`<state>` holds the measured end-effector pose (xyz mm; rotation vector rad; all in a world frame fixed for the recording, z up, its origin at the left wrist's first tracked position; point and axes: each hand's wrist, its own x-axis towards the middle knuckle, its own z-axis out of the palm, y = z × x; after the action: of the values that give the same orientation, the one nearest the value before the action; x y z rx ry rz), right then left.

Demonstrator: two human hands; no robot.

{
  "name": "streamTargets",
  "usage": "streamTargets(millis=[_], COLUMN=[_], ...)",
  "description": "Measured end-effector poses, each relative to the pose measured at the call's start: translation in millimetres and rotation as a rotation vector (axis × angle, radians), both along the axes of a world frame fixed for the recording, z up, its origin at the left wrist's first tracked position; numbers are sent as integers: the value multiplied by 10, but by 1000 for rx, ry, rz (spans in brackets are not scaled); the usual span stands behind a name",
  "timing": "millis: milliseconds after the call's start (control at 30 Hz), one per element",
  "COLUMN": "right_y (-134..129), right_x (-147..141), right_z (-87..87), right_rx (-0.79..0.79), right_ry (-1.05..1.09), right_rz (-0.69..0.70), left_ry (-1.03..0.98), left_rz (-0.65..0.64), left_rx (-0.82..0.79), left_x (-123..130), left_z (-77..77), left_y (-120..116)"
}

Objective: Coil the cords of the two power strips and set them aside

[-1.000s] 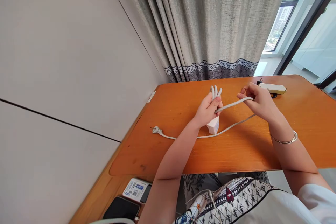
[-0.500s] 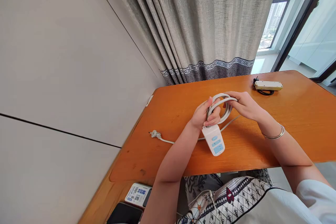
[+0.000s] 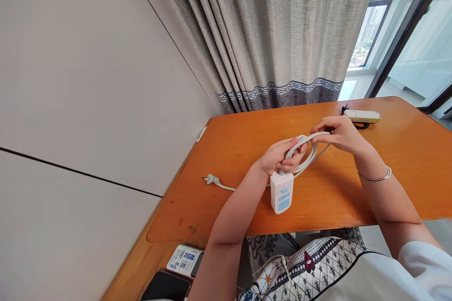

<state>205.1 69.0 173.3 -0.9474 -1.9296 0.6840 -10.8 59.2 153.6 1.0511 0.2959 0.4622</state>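
Loops of white cable (image 3: 311, 156) are gathered in my left hand (image 3: 284, 155), whose fingers wrap round them. Just below that hand hangs a white power strip (image 3: 281, 193) with blue socket faces, joined to the cable. My right hand (image 3: 334, 134), to the right and slightly higher, pinches a strand of the same cable between thumb and fingers. From there the cable runs down behind the coil and left under my left forearm. Its white plug (image 3: 212, 179) lies on the orange-brown table (image 3: 233, 136) at the left.
A second, cream power strip (image 3: 363, 116) with a black cable and plug lies at the table's back right. At the lower left are a black phone (image 3: 167, 286) and a white box with printed labels (image 3: 183, 259). A grey curtain (image 3: 282, 33) hangs behind the table.
My right hand has moved right and slightly up, drawing its strand outward. My left hand has shifted slightly right and down, and the hanging power strip has swung left and turned more upright.
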Motion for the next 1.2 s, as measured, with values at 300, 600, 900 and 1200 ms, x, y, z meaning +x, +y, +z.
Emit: streamTargets(millis=[300,600,900,1200], right_y=[118,98,148,-183], right_x=[-198,-510,-610,-529], right_z=[-214,-593,-824,-366], right_rx=[-124,-200,-383,340], right_ry=[229,169,17,-855], right_rz=[183,284,392,-181], left_ry=[-164,-334,-540,-248], left_rz=[219,595,1116,1103], left_rx=[-123,-145,248,734], left_x=[-11,-29,-445,-440], left_z=[33,241,479,157], left_y=[-59,-109,1,187])
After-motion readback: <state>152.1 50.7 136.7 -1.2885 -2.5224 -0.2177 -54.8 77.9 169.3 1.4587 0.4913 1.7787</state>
